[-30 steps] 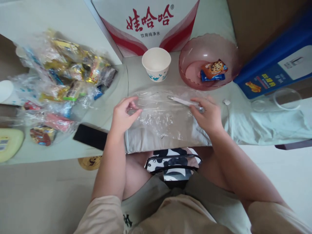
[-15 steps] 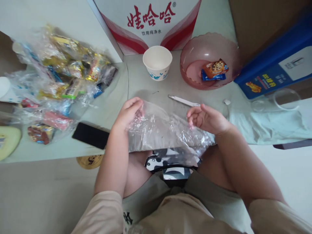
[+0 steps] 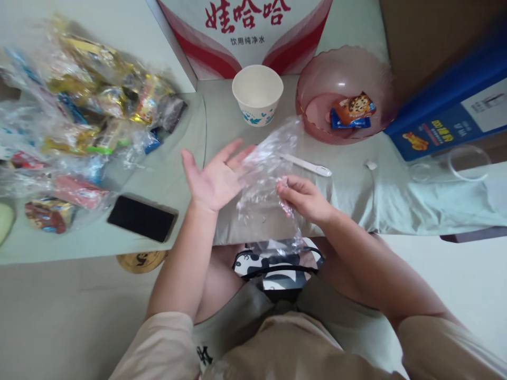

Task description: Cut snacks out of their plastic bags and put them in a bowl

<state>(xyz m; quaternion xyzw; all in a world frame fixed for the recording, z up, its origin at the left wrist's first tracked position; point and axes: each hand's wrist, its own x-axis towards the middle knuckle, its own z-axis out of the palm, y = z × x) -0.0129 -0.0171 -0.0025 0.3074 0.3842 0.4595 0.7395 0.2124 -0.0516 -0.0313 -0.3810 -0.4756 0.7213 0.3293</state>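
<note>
A crumpled clear plastic bag hangs over the front edge of the table, held at its right side by my right hand, whose fingers pinch the film. My left hand is spread with the palm up, and its fingertips lie behind or against the bag's upper left part; it grips nothing. Just beyond the bag lies a white utility knife. Farther back stands a white paper cup with a blue pattern.
A pink bowl holds snack packets. Bagged snacks heap at the left, with a black phone before them. A white-and-red carton stands behind; a blue box and a clear cup are at the right.
My left hand has opened and turned palm up. My right hand has moved left and closed on the film. The bag has shifted and its upper part now rises near the knife.
</note>
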